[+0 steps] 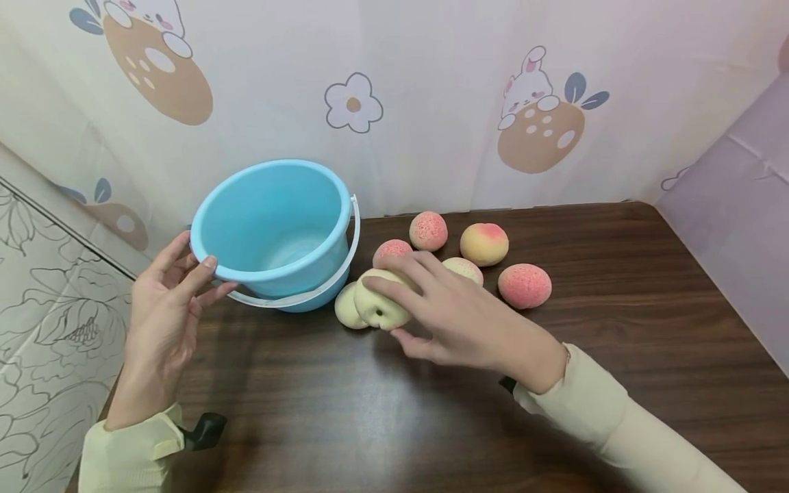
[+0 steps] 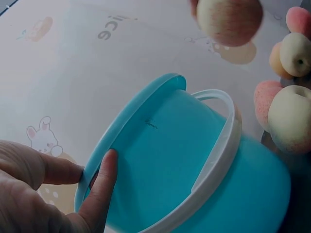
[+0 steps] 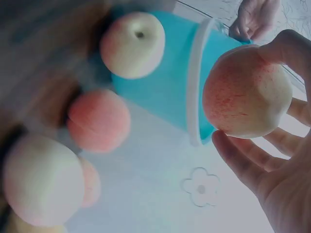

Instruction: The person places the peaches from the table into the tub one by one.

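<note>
A light blue bucket (image 1: 320, 260) with a white handle (image 1: 290, 301) stands on the left part of the table. My left hand (image 1: 166, 308) pinches its rim between thumb and fingers, and the left wrist view shows fingers (image 2: 99, 191) on both sides of the rim. To the right of the bucket, my right hand (image 1: 456, 308) holds a pale peach (image 1: 379, 305) above the table. In the right wrist view this peach (image 3: 248, 92) has a reddish blush, with thumb and fingers around it. Just behind it in the head view, another pale peach (image 1: 347, 308) lies beside the bucket.
Several more peaches lie on the dark wooden table (image 1: 585, 383) right of the bucket, among them a pink one (image 1: 524, 286), a yellow-pink one (image 1: 484, 244) and a speckled one (image 1: 428, 231). A printed curtain (image 1: 425, 109) hangs along the back.
</note>
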The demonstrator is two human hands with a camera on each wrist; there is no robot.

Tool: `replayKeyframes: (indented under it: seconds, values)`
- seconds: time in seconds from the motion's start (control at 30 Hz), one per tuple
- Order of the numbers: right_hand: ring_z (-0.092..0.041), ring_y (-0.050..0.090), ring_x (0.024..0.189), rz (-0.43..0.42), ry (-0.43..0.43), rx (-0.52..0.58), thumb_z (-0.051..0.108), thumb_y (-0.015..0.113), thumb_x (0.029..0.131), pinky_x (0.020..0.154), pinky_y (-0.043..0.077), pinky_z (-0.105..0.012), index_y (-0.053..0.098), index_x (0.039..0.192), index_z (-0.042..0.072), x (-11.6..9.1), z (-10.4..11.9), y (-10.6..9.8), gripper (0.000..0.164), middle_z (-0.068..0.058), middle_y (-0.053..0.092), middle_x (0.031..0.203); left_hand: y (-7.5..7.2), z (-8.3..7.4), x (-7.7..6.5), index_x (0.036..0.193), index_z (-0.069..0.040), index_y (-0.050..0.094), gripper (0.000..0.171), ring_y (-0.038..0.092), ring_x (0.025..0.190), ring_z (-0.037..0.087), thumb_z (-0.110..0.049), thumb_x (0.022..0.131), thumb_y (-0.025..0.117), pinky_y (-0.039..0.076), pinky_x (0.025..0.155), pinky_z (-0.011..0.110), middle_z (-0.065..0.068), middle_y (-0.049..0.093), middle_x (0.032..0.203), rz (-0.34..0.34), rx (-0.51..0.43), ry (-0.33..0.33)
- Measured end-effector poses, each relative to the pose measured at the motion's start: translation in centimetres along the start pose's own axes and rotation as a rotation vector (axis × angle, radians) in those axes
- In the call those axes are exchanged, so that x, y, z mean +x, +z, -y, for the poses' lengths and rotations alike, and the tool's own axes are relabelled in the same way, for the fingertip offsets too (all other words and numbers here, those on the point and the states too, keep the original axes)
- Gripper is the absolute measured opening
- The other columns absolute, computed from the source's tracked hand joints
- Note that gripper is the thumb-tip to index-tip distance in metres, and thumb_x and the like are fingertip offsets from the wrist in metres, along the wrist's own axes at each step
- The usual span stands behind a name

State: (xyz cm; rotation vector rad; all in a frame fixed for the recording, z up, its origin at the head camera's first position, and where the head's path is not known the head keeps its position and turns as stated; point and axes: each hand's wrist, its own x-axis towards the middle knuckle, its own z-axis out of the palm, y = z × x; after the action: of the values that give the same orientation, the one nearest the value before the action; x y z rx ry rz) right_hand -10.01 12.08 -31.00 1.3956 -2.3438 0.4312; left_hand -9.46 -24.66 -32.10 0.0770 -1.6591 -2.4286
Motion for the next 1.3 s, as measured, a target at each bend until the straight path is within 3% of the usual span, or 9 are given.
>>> replayKeyframes:
  seconds: [0.13,0.27,0.37,0.53,0.7,1.07,1.3]
  values:
    - [-0.026,0.056,0.124,-0.032,-0.009,-0.014,0.028,0.077,0.088,0.076,0.065,-0.032,0.053,0.145,0.014,1.3,-0.4,-1.1,0.063,-0.009,0.057,0.141,0.0,0.0,0.0,0.16,0.002,0.032,0.074,0.077,0.094,0.015,0.01,0.095,0.067,0.069,0.076,0.033,0.012,0.06,0.124,0.006,-0.012,0.007]
    - [-0.027,0.057,0.124,-0.078,-0.026,0.099,0.026,0.079,0.088,0.098,0.061,-0.037,0.055,0.144,0.01,3.0,-1.3,-2.1,0.063,-0.014,0.058,0.138,0.0,0.1,0.0,0.16,0.003,0.034,0.072,0.077,0.089,0.015,0.011,0.096,0.066,0.07,0.076,0.033,0.012,0.061,0.121,0.009,-0.014,0.013]
    - [-0.03,0.058,0.122,-0.113,-0.041,0.163,0.025,0.08,0.088,0.103,0.057,-0.041,0.057,0.141,0.006,4.6,-2.3,-2.8,0.061,-0.016,0.059,0.135,0.0,0.1,0.1,0.159,0.003,0.035,0.071,0.077,0.089,0.015,0.011,0.096,0.066,0.07,0.076,0.033,0.011,0.061,0.119,0.009,-0.013,0.015]
    - [-0.027,0.058,0.121,-0.114,-0.029,0.25,0.026,0.081,0.089,0.1,0.057,-0.034,0.059,0.14,0.005,7.8,-4.0,-3.4,0.059,-0.016,0.058,0.135,-0.2,0.2,0.3,0.159,0.003,0.036,0.07,0.076,0.09,0.015,0.012,0.096,0.066,0.07,0.076,0.033,0.011,0.061,0.118,0.007,-0.01,0.008]
    - [-0.018,0.056,0.119,-0.02,0.047,0.284,0.031,0.08,0.092,0.1,0.055,-0.025,0.059,0.141,0.008,11.5,-5.2,-2.8,0.058,-0.007,0.059,0.134,-0.4,0.2,0.3,0.159,0.002,0.036,0.07,0.077,0.087,0.016,0.012,0.096,0.064,0.07,0.076,0.033,0.011,0.063,0.118,0.007,-0.016,-0.003]
    - [-0.012,0.054,0.113,0.277,0.228,0.275,0.049,0.071,0.095,0.09,0.053,-0.021,0.054,0.148,0.022,18.3,-7.3,0.2,0.062,0.0,0.059,0.136,-0.6,0.2,0.2,0.157,0.002,0.04,0.067,0.077,0.085,0.018,0.014,0.096,0.064,0.07,0.075,0.035,0.011,0.066,0.116,0.001,-0.015,-0.001]
    - [-0.014,0.055,0.103,0.478,0.228,0.257,0.048,0.067,0.096,0.081,0.051,-0.021,0.057,0.139,0.018,21.1,-7.7,2.8,0.053,0.0,0.061,0.118,-0.9,0.5,0.4,0.159,0.001,0.038,0.069,0.076,0.092,0.016,0.013,0.096,0.063,0.07,0.076,0.035,0.011,0.064,0.121,-0.002,-0.006,-0.017]
